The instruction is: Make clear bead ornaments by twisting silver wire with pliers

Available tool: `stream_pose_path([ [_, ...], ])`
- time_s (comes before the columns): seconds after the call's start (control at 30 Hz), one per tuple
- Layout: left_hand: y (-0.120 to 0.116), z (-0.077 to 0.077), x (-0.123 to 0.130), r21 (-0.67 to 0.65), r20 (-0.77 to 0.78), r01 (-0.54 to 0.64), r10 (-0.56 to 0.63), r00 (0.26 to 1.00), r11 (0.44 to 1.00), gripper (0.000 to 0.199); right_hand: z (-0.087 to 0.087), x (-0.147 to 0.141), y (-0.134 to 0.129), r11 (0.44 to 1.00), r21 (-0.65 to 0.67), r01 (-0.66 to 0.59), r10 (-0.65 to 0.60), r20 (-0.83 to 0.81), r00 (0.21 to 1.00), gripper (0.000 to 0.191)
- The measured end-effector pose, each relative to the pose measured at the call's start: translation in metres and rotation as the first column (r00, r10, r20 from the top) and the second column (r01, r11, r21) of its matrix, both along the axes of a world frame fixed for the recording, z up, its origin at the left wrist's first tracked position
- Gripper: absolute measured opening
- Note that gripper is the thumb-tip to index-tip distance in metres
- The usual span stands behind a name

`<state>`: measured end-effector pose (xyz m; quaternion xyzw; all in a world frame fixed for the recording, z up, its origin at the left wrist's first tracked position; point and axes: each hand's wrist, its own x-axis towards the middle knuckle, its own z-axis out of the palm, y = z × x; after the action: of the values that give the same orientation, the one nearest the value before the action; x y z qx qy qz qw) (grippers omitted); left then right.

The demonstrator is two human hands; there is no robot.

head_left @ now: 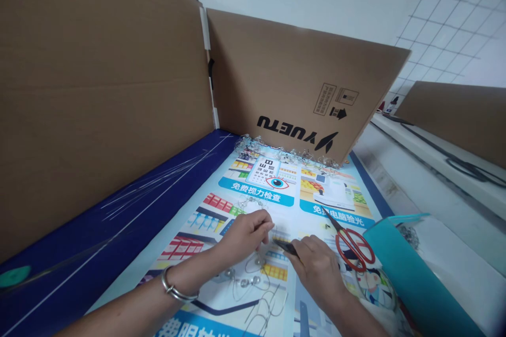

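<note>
My left hand (251,229), with a silver bangle (177,287) on the wrist, is closed in a pinch. A thin wire (275,231) shows at its fingertips. My right hand (316,268) is wrapped round a dark tool with a narrow pointed tip (284,246), which points at the left fingertips; its handle is hidden in the palm. Below the hands lie clear beads on wire (245,282) and several loose bent wires (266,308). A small wire-and-bead piece (253,201) rests just beyond my left hand.
Red-handled scissors (356,247) lie right of my right hand, near a teal folder (419,268). Cardboard panels (296,79) stand at the back and left. Wire-and-bead pieces (292,157) line the back panel's foot. Straight wires (154,179) lie on blue cloth (130,231).
</note>
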<state>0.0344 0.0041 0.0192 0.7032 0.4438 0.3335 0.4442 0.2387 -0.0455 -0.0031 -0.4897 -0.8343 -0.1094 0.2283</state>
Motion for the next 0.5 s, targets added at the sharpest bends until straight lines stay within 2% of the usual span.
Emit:
stream_pose_path([
  [0.3, -0.0002, 0.0036, -0.0006, 0.017, -0.006, 0.01, -0.01, 1.0, 1.0, 0.019, 0.0031, -0.0011, -0.0006, 1.0, -0.024, -0.006, 0.006, -0.006, 1.0, 0.017],
  [0.5, 0.0012, 0.0002, -0.0006, -0.069, 0.064, 0.017, -0.013, 0.998, 0.997, 0.019, 0.0014, 0.0005, 0.0009, 1.0, -0.007, -0.002, 0.001, -0.026, 1.0, 0.019],
])
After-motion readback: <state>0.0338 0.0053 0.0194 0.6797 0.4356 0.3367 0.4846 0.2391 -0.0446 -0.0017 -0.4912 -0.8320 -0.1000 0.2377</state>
